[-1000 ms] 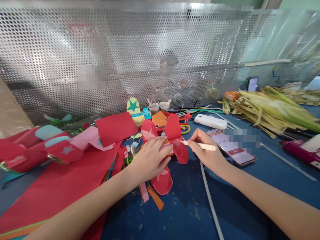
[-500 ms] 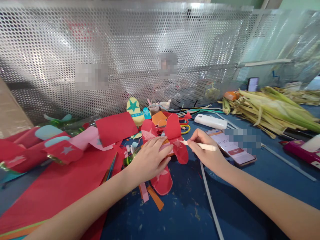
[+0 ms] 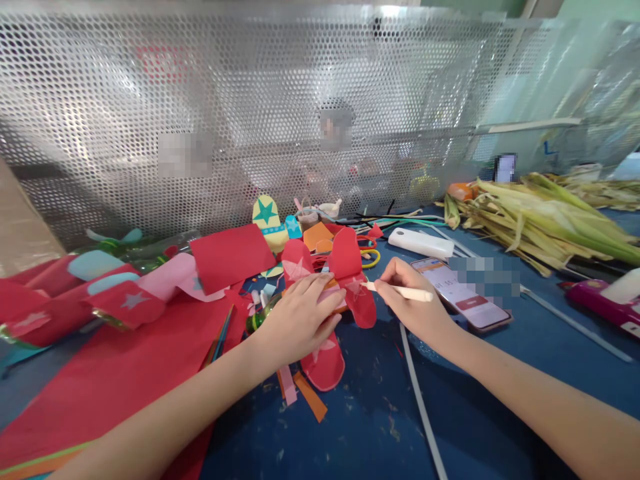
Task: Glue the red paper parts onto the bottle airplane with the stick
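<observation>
A red paper craft with petal-shaped flaps and pale stars (image 3: 350, 280) lies on the blue table (image 3: 380, 413). My left hand (image 3: 297, 320) rests on top of it, fingers curled and pressing it down. My right hand (image 3: 413, 303) pinches a thin white stick (image 3: 400, 290) like a pen, its tip touching the craft's right flap. One red flap (image 3: 325, 363) sticks out below my left hand.
Red paper sheets (image 3: 100, 373) and cut-outs cover the left. A phone (image 3: 463, 293), a white oblong case (image 3: 420, 241) and corn husks (image 3: 540, 217) lie right. A white strip (image 3: 423, 407) runs toward me. A perforated metal screen (image 3: 250, 113) stands behind, with people beyond it.
</observation>
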`<act>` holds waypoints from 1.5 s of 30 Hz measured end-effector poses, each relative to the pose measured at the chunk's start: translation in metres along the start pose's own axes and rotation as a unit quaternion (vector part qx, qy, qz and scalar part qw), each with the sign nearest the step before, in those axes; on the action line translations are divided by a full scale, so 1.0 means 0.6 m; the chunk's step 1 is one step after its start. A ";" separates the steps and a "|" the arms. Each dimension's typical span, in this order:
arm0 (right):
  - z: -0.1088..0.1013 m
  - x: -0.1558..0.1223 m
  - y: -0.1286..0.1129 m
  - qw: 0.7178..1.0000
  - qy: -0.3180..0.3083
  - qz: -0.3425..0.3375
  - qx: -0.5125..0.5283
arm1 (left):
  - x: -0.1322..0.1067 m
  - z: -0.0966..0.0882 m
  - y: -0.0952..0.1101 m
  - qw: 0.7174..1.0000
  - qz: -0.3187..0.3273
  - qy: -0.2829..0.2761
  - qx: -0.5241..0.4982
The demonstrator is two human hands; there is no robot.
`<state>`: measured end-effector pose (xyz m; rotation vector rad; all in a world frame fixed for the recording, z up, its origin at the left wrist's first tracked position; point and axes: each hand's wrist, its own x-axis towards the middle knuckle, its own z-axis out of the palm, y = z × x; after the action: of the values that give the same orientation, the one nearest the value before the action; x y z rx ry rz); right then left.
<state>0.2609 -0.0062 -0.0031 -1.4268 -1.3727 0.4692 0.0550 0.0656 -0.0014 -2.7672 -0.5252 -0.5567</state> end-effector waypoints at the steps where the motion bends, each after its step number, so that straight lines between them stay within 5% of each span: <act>1: 0.000 0.000 -0.001 1.000 0.001 0.000 -0.002 | 0.000 0.000 0.000 1.000 0.000 0.001 -0.001; 45: -0.002 0.001 0.001 1.000 0.004 -0.022 -0.013 | -0.003 0.005 -0.003 1.000 0.016 0.020 0.013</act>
<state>0.2622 -0.0057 -0.0030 -1.4159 -1.4054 0.4185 0.0540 0.0677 -0.0046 -2.7280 -0.4746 -0.5932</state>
